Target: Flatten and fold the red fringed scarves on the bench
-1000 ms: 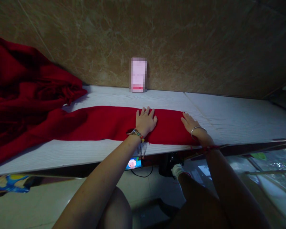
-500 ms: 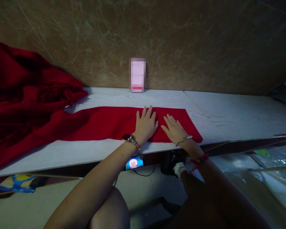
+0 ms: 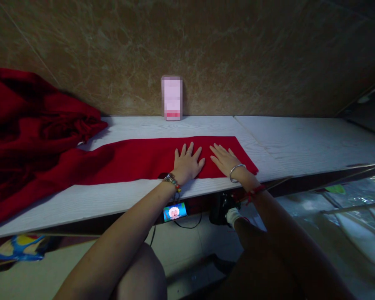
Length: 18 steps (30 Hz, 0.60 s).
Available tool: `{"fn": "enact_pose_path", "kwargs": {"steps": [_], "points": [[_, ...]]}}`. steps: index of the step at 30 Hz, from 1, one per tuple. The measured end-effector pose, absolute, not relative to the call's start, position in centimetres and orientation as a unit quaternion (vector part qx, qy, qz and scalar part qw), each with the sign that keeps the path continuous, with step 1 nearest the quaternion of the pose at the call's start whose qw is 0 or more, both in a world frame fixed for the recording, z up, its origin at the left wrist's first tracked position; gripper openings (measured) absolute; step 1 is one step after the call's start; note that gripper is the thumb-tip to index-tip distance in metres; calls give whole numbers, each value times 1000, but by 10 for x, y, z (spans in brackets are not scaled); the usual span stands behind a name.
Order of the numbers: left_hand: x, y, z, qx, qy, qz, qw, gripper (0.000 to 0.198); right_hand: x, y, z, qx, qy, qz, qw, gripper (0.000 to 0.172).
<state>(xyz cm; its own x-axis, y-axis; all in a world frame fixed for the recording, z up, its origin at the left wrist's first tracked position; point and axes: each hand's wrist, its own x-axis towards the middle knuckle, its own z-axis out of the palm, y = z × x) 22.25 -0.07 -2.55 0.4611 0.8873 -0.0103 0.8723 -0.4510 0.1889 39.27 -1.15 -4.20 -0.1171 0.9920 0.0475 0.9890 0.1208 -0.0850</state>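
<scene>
The person's left hand (image 3: 187,166) lies palm down with fingers spread on the red cloth (image 3: 137,158), and the right hand (image 3: 225,161) rests flat beside it, fingers extended, near the cloth's right end. The cloth stretches along the white surface (image 3: 293,139), rumpled at left, while a pink blurred-out object (image 3: 172,98) leans against the wall (image 3: 243,58) behind

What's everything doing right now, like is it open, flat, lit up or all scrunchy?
Left hand: open, palm down, fingers spread on the cloth
Right hand: open, palm down on the cloth
Red cloth: flat under the hands, scrunched up toward the left
Small screen: lit, showing a cartoon face
Pink object: upright by the wall, its front blurred
White tabletop: partly covered by cloth
</scene>
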Motion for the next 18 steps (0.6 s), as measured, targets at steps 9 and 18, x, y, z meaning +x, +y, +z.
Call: {"fn": "enact_pose_path", "kwargs": {"steps": [9, 18], "points": [[227, 8, -27, 845, 524, 62, 81, 56, 407, -5, -36, -678, -734, 27, 25, 52], [222, 6, -26, 855, 513, 43, 67, 57, 467, -25, -41, -778, -627, 18, 31, 51]]}}
